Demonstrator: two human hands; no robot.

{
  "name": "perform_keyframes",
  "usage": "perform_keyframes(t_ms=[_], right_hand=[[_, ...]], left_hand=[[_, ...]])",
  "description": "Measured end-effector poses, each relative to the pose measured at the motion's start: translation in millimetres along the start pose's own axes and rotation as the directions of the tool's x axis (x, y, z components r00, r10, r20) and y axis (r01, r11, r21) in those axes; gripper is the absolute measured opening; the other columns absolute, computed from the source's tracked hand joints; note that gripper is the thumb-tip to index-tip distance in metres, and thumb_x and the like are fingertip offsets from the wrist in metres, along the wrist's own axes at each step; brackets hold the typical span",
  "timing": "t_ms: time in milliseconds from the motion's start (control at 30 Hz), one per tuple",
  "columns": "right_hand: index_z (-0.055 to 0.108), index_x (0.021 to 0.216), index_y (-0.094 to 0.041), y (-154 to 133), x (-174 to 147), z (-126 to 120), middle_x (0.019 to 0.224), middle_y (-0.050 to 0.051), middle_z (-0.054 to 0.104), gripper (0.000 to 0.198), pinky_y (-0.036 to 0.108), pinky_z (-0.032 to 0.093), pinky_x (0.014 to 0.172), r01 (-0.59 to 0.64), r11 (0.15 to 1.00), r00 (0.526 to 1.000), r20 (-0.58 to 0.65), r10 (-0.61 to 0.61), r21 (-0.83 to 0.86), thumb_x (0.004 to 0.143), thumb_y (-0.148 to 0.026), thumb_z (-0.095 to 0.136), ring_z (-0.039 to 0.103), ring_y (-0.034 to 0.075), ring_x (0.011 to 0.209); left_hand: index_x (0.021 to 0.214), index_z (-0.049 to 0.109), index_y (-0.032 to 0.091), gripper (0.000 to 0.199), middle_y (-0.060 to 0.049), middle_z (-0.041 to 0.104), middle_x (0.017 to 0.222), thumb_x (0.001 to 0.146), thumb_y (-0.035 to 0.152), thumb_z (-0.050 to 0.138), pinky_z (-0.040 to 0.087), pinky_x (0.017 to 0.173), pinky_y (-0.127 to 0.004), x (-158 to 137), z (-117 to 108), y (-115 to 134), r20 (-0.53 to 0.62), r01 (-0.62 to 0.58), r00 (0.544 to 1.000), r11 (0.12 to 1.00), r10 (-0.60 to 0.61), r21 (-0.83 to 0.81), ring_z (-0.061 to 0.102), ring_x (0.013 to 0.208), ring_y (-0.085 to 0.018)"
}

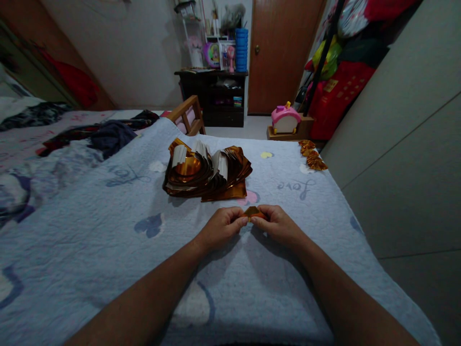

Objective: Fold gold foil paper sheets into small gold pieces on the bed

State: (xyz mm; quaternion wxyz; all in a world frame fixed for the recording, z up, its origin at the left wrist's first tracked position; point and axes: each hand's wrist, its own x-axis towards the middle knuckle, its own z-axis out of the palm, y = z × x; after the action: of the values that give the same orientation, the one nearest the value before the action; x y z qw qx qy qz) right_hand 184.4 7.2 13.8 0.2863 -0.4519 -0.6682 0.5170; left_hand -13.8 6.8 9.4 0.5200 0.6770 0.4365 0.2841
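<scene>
Between my two hands is a small folded piece of gold foil paper [251, 211], pinched at both sides just above the bed. My left hand [224, 225] grips its left side with thumb and fingers closed. On the other side my right hand [279, 222] pinches it the same way, the thumbs nearly meeting in the middle. Beyond the hands lies a thick, curled stack of gold foil sheets [230, 187] with pale paper patches. Several crumpled or folded gold foil pieces [312, 156] rest near the bed's far right corner.
The pale blue quilt [151, 269] covers the bed under my arms. Dark clothes [111, 137] lie bunched at the left. Past the far edge stand a wooden chair [189, 115], a dark cabinet [216, 101] and a pink toy [285, 119]. A pale panel [406, 158] rises along the right side.
</scene>
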Motion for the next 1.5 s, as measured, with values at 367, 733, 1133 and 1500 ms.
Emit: perform_keyframes(t_ms=[367, 733, 1133, 1500], right_hand=[[0.059, 0.072, -0.017, 8, 3, -10, 0.065, -0.002, 0.048, 0.024, 0.025, 0.030, 0.053, -0.002, 1.000, 1.000, 0.026, 0.002, -0.022, 0.082, -0.039, 0.060, 0.040, 0.010, 0.058], [0.066, 0.084, -0.016, 17, -3, -35, 0.069, -0.002, 0.052, 0.028, 0.025, 0.030, 0.054, -0.049, 0.996, 0.995, 0.090, 0.042, 0.070, 0.082, -0.044, 0.065, 0.041, 0.010, 0.060], [0.062, 0.083, -0.017, 18, -2, -38, 0.068, -0.001, 0.055, 0.026, 0.026, 0.037, 0.058, -0.109, 0.983, 0.977, 0.200, 0.079, 0.147, 0.083, -0.043, 0.064, 0.047, 0.011, 0.059], [0.061, 0.080, -0.016, 5, 3, -5, 0.068, -0.002, 0.051, 0.014, 0.024, 0.031, 0.053, -0.048, 0.999, 0.995, 0.089, 0.049, -0.013, 0.078, -0.030, 0.060, 0.042, 0.010, 0.058]], left_hand=[[0.077, 0.058, 0.016, 0.032, 0.003, 0.050, 0.062, 0.088, 0.046, 0.058, 0.032, 0.056, -0.023, 2, -2, -5, 0.099, 0.042, 0.995, 0.991, -0.030, -0.123, 0.041, 0.055, -0.010], [0.078, 0.059, 0.016, 0.029, 0.001, 0.055, 0.065, 0.090, 0.042, 0.057, 0.035, 0.062, -0.025, 1, -11, -9, 0.132, 0.070, 0.990, 0.987, -0.051, -0.147, 0.046, 0.060, -0.011], [0.089, 0.063, 0.013, 0.028, -0.003, 0.064, 0.072, 0.090, 0.041, 0.057, 0.030, 0.057, -0.025, 0, -17, -7, 0.249, 0.096, 0.967, 0.981, -0.052, -0.170, 0.042, 0.057, -0.010], [0.090, 0.066, 0.015, 0.026, -0.002, 0.064, 0.068, 0.091, 0.039, 0.056, 0.036, 0.061, -0.024, 2, -6, -1, 0.173, 0.055, 0.984, 0.996, -0.042, -0.067, 0.050, 0.060, -0.012]])
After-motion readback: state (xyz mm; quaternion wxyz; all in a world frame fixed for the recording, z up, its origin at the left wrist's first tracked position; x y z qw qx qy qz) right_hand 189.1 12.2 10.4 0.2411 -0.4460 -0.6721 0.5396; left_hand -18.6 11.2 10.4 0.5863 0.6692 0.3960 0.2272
